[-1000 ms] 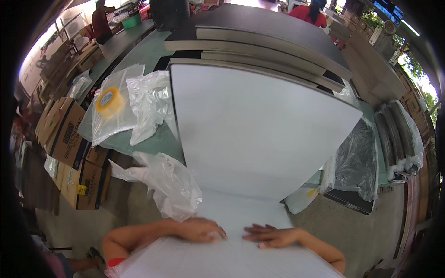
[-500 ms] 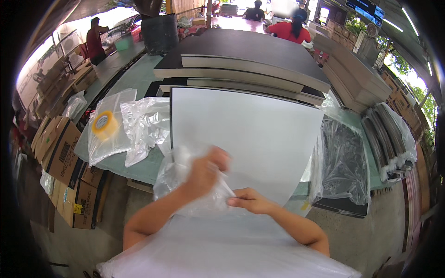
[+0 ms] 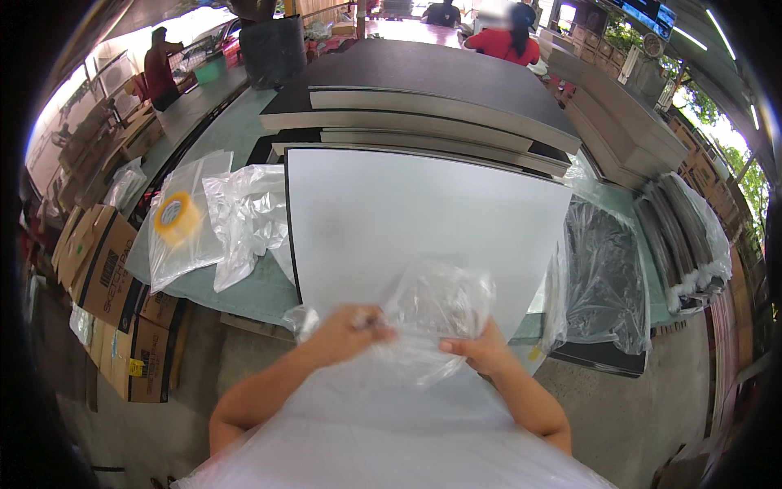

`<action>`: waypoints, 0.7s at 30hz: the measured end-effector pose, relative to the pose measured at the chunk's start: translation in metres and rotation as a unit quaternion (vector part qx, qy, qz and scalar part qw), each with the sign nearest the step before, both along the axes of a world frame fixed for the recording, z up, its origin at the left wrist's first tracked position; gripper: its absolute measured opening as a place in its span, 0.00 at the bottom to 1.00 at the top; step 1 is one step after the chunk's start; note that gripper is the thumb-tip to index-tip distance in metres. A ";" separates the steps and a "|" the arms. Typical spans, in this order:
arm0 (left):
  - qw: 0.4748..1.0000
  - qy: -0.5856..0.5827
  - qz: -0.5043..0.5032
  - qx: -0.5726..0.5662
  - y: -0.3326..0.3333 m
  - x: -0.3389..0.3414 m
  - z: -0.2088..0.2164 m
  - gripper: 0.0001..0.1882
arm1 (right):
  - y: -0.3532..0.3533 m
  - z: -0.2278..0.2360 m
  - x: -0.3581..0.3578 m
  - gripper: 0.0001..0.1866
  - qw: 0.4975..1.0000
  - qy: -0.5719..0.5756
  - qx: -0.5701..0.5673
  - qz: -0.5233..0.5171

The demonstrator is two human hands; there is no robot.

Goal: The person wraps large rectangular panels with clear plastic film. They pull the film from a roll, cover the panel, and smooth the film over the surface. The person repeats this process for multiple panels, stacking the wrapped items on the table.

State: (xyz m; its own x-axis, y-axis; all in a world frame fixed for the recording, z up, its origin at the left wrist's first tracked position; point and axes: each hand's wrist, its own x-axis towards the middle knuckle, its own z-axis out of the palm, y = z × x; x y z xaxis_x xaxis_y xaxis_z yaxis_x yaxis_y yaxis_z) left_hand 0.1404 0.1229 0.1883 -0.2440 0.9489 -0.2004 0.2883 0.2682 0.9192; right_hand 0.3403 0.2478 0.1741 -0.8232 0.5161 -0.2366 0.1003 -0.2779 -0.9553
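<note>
Between my hands, a crumpled clear plastic bag (image 3: pixel 440 301) puffs up over the near part of a large white sheet (image 3: pixel 423 212) with a dark edge. My left hand (image 3: pixel 350 332) is closed on the bag's left side, somewhat blurred. My right hand (image 3: pixel 479 349) grips its right side, the thumb pointing inward and the other fingers partly behind the film. The white sheet leans over the table's near side, in front of a stack of thick dark-topped boards (image 3: pixel 440 90). A large sheet of clear plastic (image 3: pixel 391 440) spreads across my front below my hands.
A yellowish tape roll (image 3: pixel 176 218) rests on flat clear bags (image 3: pixel 191 253) at left, beside crumpled plastic (image 3: pixel 252 212). Plastic-wrapped dark boards (image 3: pixel 604 277) lie at right. Cardboard boxes (image 3: pixel 122 285) stand at the table's left. Several people are farther back.
My right hand has moved to the right and my left hand slightly down and left. The bag, earlier bunched at the left, now spreads between them.
</note>
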 end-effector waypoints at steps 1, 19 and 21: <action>0.990 -0.024 0.133 0.047 -0.003 -0.005 0.000 0.15 | 0.001 0.002 0.011 0.15 0.999 -0.023 -0.022 -0.006; 0.944 -0.070 -0.149 0.288 0.004 0.002 0.015 0.03 | 0.024 0.041 -0.008 0.16 0.985 0.078 0.149 0.042; 0.962 -0.107 -0.126 0.217 -0.001 -0.001 0.009 0.03 | 0.029 0.038 -0.003 0.15 0.990 0.102 0.016 0.098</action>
State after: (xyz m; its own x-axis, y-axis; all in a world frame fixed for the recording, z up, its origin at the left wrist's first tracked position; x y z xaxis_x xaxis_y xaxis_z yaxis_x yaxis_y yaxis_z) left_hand 0.1393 0.1220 0.1969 0.0068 0.9782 0.2077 0.0854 -0.2075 0.9745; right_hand 0.3377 0.2771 0.2121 -0.9372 0.3463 -0.0413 -0.0463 -0.2411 -0.9694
